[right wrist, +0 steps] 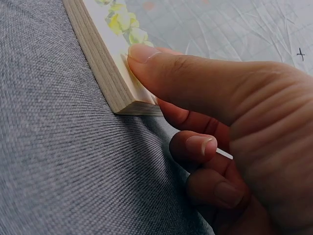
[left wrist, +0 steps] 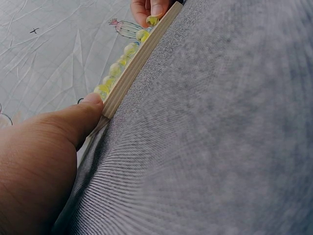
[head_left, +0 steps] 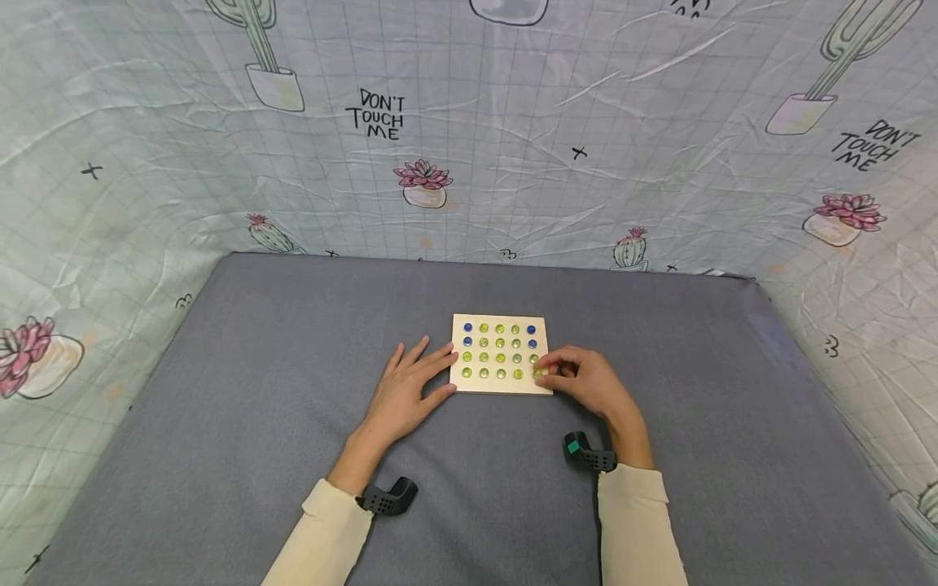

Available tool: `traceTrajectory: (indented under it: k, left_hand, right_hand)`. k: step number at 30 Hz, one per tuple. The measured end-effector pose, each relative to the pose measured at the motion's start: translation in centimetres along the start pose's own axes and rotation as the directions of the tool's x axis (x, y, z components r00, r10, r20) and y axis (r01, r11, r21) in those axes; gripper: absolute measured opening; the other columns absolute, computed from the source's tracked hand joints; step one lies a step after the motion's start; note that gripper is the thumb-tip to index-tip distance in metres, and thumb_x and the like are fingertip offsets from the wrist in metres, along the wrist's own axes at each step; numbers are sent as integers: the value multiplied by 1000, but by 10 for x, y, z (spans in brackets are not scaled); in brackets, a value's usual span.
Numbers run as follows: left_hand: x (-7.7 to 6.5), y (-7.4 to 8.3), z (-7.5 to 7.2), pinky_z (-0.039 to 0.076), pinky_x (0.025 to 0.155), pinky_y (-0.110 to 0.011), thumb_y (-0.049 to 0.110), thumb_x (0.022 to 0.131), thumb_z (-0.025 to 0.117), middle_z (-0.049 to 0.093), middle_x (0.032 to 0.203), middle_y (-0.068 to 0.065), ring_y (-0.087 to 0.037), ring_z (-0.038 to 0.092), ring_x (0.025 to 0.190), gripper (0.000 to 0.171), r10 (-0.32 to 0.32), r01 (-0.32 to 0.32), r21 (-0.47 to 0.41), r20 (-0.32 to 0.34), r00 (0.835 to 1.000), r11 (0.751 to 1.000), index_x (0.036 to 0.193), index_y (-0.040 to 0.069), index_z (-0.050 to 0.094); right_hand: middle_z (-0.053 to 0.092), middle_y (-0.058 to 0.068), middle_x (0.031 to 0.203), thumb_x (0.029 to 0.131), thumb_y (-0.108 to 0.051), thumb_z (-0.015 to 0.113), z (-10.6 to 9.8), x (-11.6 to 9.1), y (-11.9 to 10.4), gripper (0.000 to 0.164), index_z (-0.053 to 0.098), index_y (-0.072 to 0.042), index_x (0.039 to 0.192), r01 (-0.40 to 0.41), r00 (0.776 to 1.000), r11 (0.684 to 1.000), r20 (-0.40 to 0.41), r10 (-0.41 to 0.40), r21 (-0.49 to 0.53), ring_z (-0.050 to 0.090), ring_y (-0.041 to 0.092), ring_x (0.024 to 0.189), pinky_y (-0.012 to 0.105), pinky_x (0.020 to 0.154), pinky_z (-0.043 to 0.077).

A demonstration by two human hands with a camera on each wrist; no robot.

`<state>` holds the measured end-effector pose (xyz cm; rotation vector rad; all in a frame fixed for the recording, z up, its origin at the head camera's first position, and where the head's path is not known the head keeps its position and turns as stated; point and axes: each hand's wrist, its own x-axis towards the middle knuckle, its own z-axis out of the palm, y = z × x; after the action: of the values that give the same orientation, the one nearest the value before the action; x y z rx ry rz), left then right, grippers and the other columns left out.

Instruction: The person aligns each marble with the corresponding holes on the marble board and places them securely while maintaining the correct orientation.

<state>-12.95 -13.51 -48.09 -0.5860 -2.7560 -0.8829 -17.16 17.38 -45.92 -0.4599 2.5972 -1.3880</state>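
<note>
A pale wooden board [head_left: 484, 386] lies on the grey cloth, set with rows of glass marbles. Most are yellow-green marbles [head_left: 500, 343]; blue marbles [head_left: 467, 327] sit in the upper part of the left and right columns. My left hand [head_left: 403, 399] is spread flat, its thumb and fingertips touching the board's left edge. At the lower right corner my right hand [head_left: 586, 381] pinches a yellow-green marble [left wrist: 152, 21] between thumb and fingers. In the right wrist view the thumb [right wrist: 146, 56] hides that marble, and the other fingers are curled beside the board's corner.
Grey cloth [head_left: 256, 456] covers the table around the board. A patterned fabric backdrop [head_left: 498, 195] rises behind the table and along both sides. Black wrist cameras sit on the left wrist [head_left: 390, 496] and the right wrist [head_left: 589, 453].
</note>
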Motion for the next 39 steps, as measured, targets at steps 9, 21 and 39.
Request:
traceTrajectory:
  k: [9, 21, 39]
  left_hand:
    - [-2, -2, 1, 10, 116, -51, 39, 91, 64, 48, 143, 2, -29, 30, 139, 50, 4, -4, 2, 1, 1000, 1000, 136, 19, 57]
    - [-2, -5, 3, 10, 116, -52, 40, 91, 64, 48, 142, 1, -29, 30, 139, 50, 3, -3, 3, -1, 1000, 1000, 136, 19, 57]
    - [-4, -5, 6, 12, 115, -52, 38, 90, 65, 49, 142, 0, -29, 31, 138, 50, 13, -13, 1, -19, 1000, 1000, 136, 17, 57]
  right_hand:
    - [58, 6, 77, 81, -16, 78, 1, -1, -5, 17, 74, -8, 97, 13, 1000, 1000, 13, -13, -11, 45, 20, 61, 24, 53, 36]
    - [57, 13, 78, 83, -5, 74, -3, -11, -42, 17, 72, 2, 98, 30, 999, 999, 28, -30, -10, 44, 21, 61, 22, 54, 35]
    - [62, -1, 78, 90, -28, 69, 0, -2, -8, 17, 74, -15, 100, 24, 994, 998, -106, -31, -65, 48, 18, 65, 28, 55, 39]
